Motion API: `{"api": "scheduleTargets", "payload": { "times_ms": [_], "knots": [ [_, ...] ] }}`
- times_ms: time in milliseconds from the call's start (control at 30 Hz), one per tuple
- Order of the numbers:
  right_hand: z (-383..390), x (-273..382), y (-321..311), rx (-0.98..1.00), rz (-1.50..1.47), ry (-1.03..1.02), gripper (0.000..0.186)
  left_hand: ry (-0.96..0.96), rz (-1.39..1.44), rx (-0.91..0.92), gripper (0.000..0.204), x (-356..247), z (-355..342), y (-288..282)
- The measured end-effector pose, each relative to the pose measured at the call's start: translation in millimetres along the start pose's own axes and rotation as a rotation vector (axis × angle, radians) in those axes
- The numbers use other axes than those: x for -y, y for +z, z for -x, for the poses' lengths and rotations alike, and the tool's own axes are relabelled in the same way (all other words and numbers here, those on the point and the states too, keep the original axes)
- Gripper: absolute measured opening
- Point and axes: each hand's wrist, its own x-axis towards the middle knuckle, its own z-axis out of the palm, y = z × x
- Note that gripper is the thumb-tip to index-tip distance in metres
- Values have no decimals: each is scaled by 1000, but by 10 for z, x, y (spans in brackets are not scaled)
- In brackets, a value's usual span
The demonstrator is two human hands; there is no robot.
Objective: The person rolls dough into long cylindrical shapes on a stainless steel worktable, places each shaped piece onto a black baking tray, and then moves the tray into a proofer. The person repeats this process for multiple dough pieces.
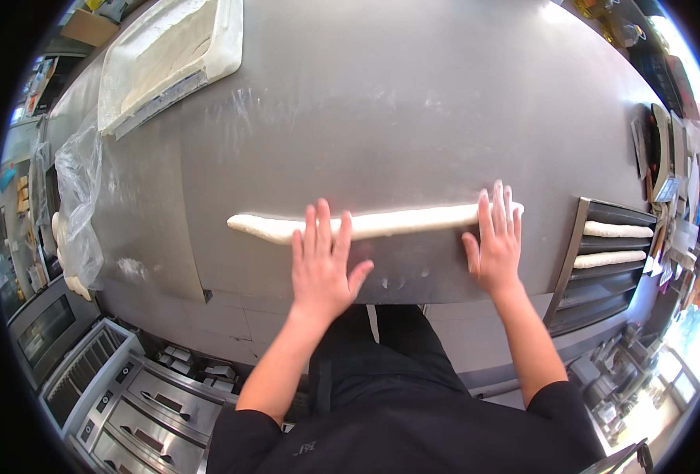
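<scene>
Head view: from where I watch, a long rope of white dough (413, 222) lies on the steel bench (445, 118), roughly parallel to its near edge. My left hand (320, 268) rests across it left of its middle, my right hand (495, 249) at its right end. Both sets of fingers are spread wide and flat, gripping nothing; I judge this lets pressure fall evenly on something so soft. Its left end tapers to a blunt point, and the surface looks smooth and matte.

By the near-right corner, a dark channelled baguette tray (599, 288) cradles two pale dough lengths (618, 230), the grooves presumably keeping them straight and apart. Toward the far-left corner sits a white plastic tub (231, 31) of powdery flour (172, 59), likely clear of the working space yet handy. Crinkled clear plastic sheeting (81, 189) drapes along the left edge, perhaps as a cover.
</scene>
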Motion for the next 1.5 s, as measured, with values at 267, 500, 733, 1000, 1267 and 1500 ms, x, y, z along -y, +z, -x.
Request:
{"api": "scheduleTargets", "payload": {
  "times_ms": [267,500,733,1000,1267,1500],
  "knots": [
    [531,1378,144,159,-367,-105,87,249,0,-107,77,-368,495,299],
    [-1106,1499,603,-95,-198,-149,95,158,-211,-141,78,182,-1245,86],
    [155,1223,348,125,-158,-172,82,176,81,-10,96,-43,364,128],
    [-660,831,441,-47,50,-52,90,50,-90,-157,98,580,-573,94],
    [-1904,304,308,-145,149,25,75,-36,-221,-280,91,1109,-1848,-394],
    [143,268,124,68,28,-53,78,9,16,29,95,525,464,-59]
  ]
}}
